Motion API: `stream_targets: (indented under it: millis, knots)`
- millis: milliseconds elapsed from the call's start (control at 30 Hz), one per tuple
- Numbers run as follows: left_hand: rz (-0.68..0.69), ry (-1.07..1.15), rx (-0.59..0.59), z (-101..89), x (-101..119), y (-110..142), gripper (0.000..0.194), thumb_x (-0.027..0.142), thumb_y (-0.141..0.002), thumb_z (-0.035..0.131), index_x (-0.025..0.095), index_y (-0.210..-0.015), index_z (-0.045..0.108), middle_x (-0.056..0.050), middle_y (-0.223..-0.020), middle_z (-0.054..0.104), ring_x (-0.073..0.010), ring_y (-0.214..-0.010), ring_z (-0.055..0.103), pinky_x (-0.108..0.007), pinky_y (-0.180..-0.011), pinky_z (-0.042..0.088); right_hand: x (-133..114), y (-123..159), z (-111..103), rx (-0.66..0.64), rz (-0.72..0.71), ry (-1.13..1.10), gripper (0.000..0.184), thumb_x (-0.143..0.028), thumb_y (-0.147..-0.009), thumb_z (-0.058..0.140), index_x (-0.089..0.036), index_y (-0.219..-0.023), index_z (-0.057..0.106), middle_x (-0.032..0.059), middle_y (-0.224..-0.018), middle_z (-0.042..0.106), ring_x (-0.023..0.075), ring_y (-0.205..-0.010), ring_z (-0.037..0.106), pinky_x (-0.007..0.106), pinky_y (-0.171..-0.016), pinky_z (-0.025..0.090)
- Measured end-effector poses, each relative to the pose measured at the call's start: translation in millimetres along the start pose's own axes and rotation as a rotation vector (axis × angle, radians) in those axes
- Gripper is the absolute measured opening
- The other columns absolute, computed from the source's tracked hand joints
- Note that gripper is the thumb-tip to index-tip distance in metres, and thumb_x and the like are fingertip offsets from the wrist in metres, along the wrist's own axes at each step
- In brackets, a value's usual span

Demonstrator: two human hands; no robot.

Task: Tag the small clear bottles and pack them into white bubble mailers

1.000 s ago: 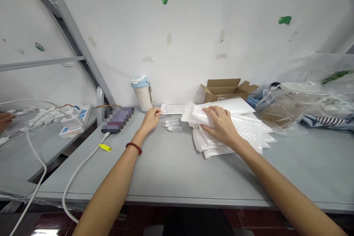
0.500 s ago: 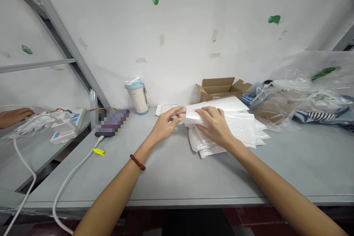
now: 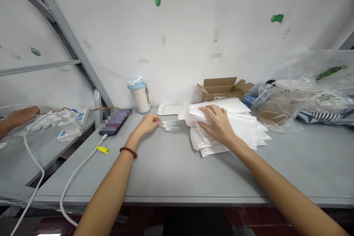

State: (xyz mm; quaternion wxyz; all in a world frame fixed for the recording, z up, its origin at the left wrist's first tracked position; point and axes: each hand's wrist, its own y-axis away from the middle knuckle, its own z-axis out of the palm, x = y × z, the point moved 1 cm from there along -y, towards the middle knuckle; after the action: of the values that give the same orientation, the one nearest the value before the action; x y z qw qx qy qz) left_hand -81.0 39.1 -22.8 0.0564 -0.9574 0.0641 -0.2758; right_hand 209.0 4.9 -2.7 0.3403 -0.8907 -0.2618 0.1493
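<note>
My left hand (image 3: 148,123) is low over the table with its fingertips pinched together. They are at the capped ends of several small translucent white tubes (image 3: 172,129) lying side by side; what is between the fingers is hidden. My right hand (image 3: 218,122) grips a white bubble mailer (image 3: 197,113), thumb in front and fingers on top, with its flap end pointing left. Under that mailer lies a loose, fanned pile of white bubble mailers (image 3: 243,131). One flat white piece (image 3: 173,109) lies behind the tubes, against the wall.
At the back stand a blue-lidded cup (image 3: 139,96) and an open cardboard box (image 3: 221,89). A phone (image 3: 114,121) with a white charging cable (image 3: 83,162) lies on the left. Plastic bags and cloth (image 3: 293,103) fill the right. Another person's hand (image 3: 23,115) reaches by a power strip (image 3: 73,125).
My left hand has left the mailer's opening and moved left and down to the small tubes, uncovering them. My right hand keeps its grip on the mailer.
</note>
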Motion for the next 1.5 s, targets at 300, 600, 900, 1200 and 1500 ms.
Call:
stream_targets:
  millis: [300, 600, 900, 1200, 1500]
  knots:
    - [-0.034, 0.022, 0.025, 11.2, -1, -2, 0.013, 0.017, -0.066, 0.051, 0.019, -0.059, 0.061, -0.001, -0.061, 0.064, -0.0182, -0.064, 0.058, -0.027, -0.061, 0.042, 2, 0, 2, -0.024, -0.009, 0.001, 0.035, -0.028, -0.081, 0.055, -0.021, -0.115, 0.050, 0.0128, -0.109, 0.056, 0.0279, -0.102, 0.052, 0.042, -0.086, 0.033]
    - [-0.048, 0.158, 0.098, -4.3, 3, -4, 0.012, 0.023, -0.073, 0.047, 0.017, -0.067, 0.056, -0.002, -0.067, 0.062, -0.0153, -0.063, 0.055, -0.025, -0.059, 0.042, 3, 0, 3, -0.034, -0.008, 0.023, 0.036, -0.028, -0.081, 0.054, -0.021, -0.116, 0.051, 0.0129, -0.109, 0.056, 0.0280, -0.100, 0.051, 0.043, -0.085, 0.033]
    - [0.153, 0.334, 0.159, -16.1, 58, 15, 0.014, 0.031, -0.075, 0.055, 0.018, -0.072, 0.059, -0.003, -0.075, 0.064, -0.0162, -0.071, 0.057, -0.029, -0.068, 0.046, 2, 1, 5, -0.055, -0.026, 0.067, 0.040, -0.027, -0.080, 0.057, -0.019, -0.118, 0.050, 0.0128, -0.111, 0.055, 0.0273, -0.101, 0.050, 0.041, -0.085, 0.034]
    - [0.167, 0.514, 0.203, 18.3, 80, 19, 0.012, 0.030, -0.068, 0.065, 0.019, -0.069, 0.061, -0.001, -0.072, 0.066, -0.0148, -0.069, 0.056, -0.028, -0.066, 0.043, -1, 2, 5, -0.043, -0.077, 0.037, 0.036, -0.023, -0.080, 0.054, -0.021, -0.116, 0.052, 0.0106, -0.111, 0.056, 0.0259, -0.101, 0.051, 0.040, -0.084, 0.033]
    - [0.103, 0.591, 0.202, 28.3, 92, 27, 0.010, 0.028, -0.069, 0.065, 0.019, -0.072, 0.064, 0.000, -0.069, 0.069, -0.0148, -0.064, 0.058, -0.026, -0.059, 0.042, -6, 2, 3, -0.011, -0.153, 0.000, 0.030, -0.020, -0.081, 0.055, -0.019, -0.111, 0.053, 0.0106, -0.108, 0.059, 0.0240, -0.100, 0.052, 0.038, -0.084, 0.033]
